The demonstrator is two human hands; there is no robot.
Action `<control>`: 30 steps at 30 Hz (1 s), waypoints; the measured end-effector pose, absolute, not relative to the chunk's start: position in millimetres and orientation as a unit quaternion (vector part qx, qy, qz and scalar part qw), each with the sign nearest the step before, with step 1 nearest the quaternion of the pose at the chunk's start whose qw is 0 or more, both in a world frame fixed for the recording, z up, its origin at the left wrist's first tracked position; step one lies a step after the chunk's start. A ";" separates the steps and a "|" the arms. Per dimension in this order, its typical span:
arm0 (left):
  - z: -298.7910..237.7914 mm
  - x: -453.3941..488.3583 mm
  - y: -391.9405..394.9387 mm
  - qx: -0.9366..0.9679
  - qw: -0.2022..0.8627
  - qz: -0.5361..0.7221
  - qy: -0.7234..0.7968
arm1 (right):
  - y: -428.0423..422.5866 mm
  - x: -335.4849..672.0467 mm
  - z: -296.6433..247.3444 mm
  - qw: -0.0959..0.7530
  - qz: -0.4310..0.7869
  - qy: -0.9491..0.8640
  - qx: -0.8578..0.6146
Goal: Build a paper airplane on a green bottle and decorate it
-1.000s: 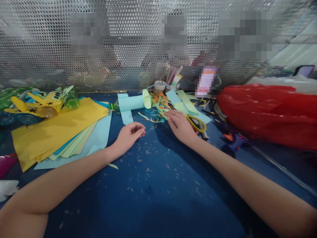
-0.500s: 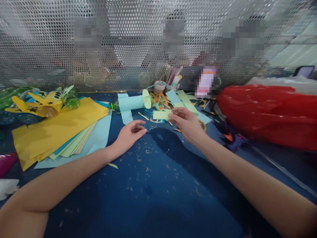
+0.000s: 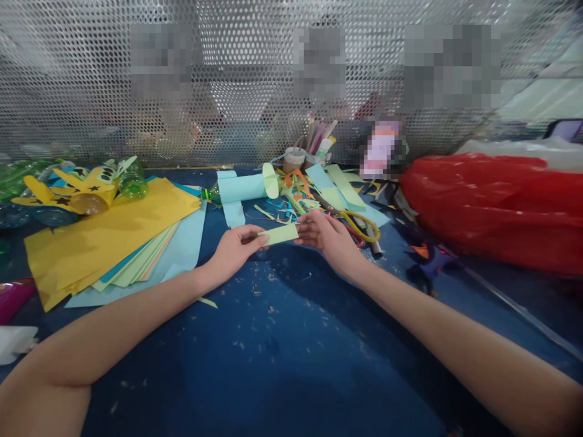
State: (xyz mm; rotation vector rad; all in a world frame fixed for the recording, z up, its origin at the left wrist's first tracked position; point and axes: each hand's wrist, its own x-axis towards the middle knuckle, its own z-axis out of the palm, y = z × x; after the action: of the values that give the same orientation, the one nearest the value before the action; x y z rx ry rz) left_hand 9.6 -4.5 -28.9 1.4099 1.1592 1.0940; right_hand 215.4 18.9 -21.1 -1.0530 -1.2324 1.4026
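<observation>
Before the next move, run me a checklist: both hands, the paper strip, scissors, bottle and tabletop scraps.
1. Left hand grips the pale green paper strip: ok, pinched at its left end.
2. Right hand grips it too: cannot tell; fingers are at the right end.
3. Strip uncreased: ok, no fold shows.
4. Yellow-handled scissors set down: ok, beyond the right hand.
5. Paper-wrapped green bottle apart from both hands: ok.
6. Blue tabletop free of scraps: not ok.

There are 2 hands (image 3: 239,247) (image 3: 336,244), 1 held strip (image 3: 283,233), 1 blue-wrapped bottle (image 3: 245,187), 1 red bag (image 3: 492,209).
</observation>
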 end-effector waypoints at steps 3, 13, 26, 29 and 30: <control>-28.1 9.9 -5.9 0.578 0.484 0.438 0.489 | 17.4 214.4 -24.5 0.461 0.528 -0.572 -0.427; 7.0 -14.5 17.5 0.603 0.362 0.501 0.504 | 17.2 213.7 -35.3 0.489 0.529 -0.539 -0.438; 21.7 -78.2 99.9 0.692 0.204 0.254 0.644 | 17.7 214.8 -32.7 0.426 0.532 -0.590 -0.433; 15.5 -74.1 95.7 0.697 0.206 0.289 0.623 | 17.2 215.2 -32.5 0.410 0.524 -0.615 -0.423; 15.1 -72.9 92.6 0.700 0.205 0.296 0.617 | 17.1 215.1 -32.4 0.410 0.522 -0.618 -0.421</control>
State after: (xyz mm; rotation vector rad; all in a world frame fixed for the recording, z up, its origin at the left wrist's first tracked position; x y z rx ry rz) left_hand -72.9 92.6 15.1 1.9520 1.7195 0.8264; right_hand 215.1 17.1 -32.4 -1.0594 -1.5573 1.3141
